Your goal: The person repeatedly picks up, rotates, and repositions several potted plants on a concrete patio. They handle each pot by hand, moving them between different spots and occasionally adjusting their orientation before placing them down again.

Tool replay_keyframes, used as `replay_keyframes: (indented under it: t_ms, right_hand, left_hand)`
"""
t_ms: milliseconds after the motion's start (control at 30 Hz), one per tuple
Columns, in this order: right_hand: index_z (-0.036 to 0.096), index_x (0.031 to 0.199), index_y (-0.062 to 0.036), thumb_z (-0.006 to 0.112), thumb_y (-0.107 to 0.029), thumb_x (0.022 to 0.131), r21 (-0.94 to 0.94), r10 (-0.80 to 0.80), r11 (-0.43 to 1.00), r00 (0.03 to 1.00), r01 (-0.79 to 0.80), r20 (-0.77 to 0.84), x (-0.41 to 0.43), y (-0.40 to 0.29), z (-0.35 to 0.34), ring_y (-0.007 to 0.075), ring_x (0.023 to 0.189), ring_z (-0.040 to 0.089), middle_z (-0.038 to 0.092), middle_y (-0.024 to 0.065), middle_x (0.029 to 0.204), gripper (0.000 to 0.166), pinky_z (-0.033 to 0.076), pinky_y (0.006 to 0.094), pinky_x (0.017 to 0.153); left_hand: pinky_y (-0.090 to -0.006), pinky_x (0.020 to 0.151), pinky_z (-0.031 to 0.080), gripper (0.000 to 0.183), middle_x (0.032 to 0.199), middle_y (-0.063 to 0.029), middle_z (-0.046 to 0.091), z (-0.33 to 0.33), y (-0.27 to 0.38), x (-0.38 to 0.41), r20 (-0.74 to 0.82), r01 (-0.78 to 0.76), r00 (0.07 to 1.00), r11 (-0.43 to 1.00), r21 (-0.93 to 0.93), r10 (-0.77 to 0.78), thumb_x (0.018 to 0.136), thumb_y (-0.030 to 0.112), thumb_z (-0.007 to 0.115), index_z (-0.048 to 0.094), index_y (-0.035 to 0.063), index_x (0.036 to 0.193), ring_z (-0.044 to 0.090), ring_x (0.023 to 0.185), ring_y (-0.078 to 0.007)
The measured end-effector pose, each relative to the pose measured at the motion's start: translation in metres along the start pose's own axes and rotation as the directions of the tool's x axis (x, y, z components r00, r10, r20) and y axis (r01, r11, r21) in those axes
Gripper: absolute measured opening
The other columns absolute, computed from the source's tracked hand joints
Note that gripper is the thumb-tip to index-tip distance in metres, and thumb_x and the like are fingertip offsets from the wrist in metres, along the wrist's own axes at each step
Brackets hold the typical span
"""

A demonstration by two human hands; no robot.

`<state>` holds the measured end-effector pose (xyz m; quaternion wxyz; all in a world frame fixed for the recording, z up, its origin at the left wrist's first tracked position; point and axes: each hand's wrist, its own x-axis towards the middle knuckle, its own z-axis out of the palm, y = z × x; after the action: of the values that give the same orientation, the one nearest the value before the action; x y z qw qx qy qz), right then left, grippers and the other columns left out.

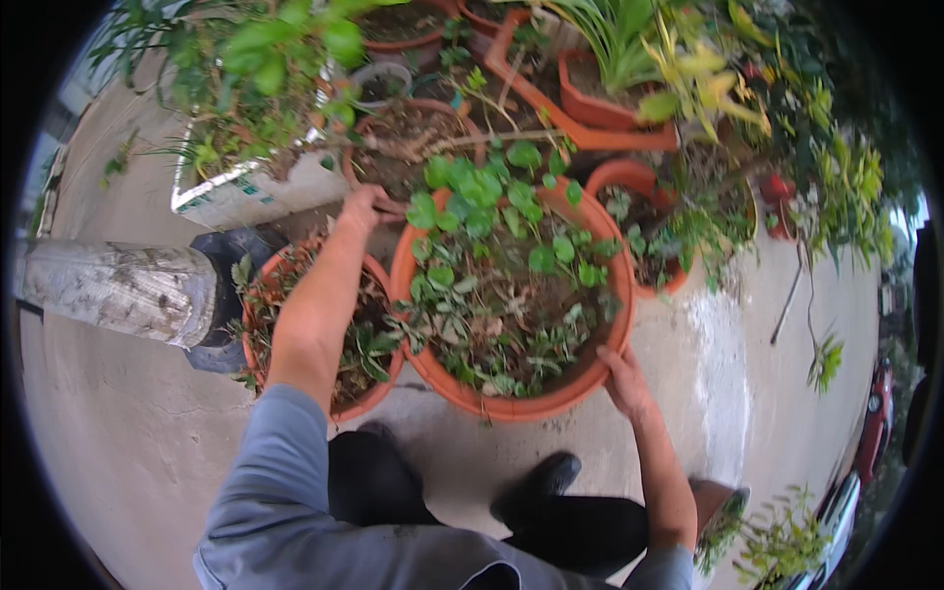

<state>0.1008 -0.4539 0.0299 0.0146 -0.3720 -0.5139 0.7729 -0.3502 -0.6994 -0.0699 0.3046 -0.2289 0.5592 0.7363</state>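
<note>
A large round terracotta-coloured plant pot is in front of me, holding soil, round-leaved green plants and dry leaf litter. Low on its right side, my right hand grips the rim, thumb over the edge and fingers underneath. My left hand reaches to the far left side of the same pot, fingers stretched toward its rim; whether they grip it is unclear. Beneath my left forearm, a second terracotta-coloured pot with low leafy plants stands against the large pot's left side.
A white foam planter box stands at the back left, beside a pale pillar with a dark base. Behind are more pots and an orange angular planter rim. A smaller pot stands right. My shoes are on concrete.
</note>
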Motion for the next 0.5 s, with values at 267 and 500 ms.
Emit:
replay_keyframes:
  t_ms: [267,500]
  right_hand:
    - [0.037,0.118,-0.0062,0.05,-0.012,0.084,0.041,0.008,0.999,0.999,-0.007,-0.034,-0.006,-0.009,0.013,0.0163,0.094,0.052,0.049,0.0058,0.105,0.037,0.046,0.0317,0.08]
    - [0.037,0.12,-0.0071,0.049,-0.012,0.085,0.021,-0.018,1.0,0.998,0.019,-0.065,-0.009,-0.002,0.014,0.0139,0.092,0.052,0.051,0.0032,0.101,0.038,0.045,0.0295,0.082]
  left_hand:
    - [-0.0617,0.073,0.046,0.014,0.094,-0.0291,0.049,0.023,0.009,-0.019,-0.036,0.11,0.993,0.994,-0.025,-0.111,0.065,-0.006,0.036,0.038,-0.0047,0.079,0.054,0.084,-0.0499]
    - [-0.0643,0.076,0.042,0.006,0.093,-0.0214,0.048,0.008,0.001,0.001,-0.031,0.071,0.997,0.995,-0.066,-0.073,0.075,0.0,0.045,0.046,-0.002,0.08,0.053,0.089,-0.0458]
